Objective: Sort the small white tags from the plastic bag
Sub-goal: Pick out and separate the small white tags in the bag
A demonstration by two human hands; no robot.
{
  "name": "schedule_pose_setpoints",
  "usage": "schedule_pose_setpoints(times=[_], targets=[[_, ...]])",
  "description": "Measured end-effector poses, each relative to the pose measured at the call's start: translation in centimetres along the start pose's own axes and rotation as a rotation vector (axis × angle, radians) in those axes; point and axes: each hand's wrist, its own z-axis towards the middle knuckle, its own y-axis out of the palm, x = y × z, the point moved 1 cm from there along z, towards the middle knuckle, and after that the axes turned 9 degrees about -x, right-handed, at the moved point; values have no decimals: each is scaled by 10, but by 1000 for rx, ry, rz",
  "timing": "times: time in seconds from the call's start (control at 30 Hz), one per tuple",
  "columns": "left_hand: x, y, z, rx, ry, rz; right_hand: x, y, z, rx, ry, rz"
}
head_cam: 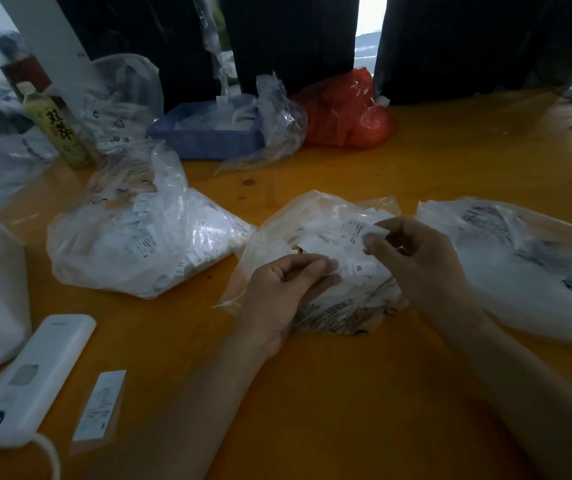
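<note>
A full bag of tags sits left, likely waiting its turn. The left hand, fingers curled, pins the open bag to the table, seemingly to steady it. Its tags lie heaped inside. The right hand pinches one at the heap's top, probably to read it. Print is blurred; a third bag runs off-frame.

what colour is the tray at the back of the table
Blue: the tray shows best in the head view.
</note>
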Motion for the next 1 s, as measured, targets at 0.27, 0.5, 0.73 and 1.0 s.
schedule_pose_setpoints(times=[0.27,0.5,0.73,1.0], targets=[[0,0,-1,-29,27,44,-5,2,-4,27,-209,-203],[2,1,-4,-51,47,96,-3,7,-2,80,-379,-433],[2,0,-5,-20,57,124,-1,4,0,15,-428,-564],[5,5,-9,6,123,388,-4,9,-4,-76,-207,-354]])
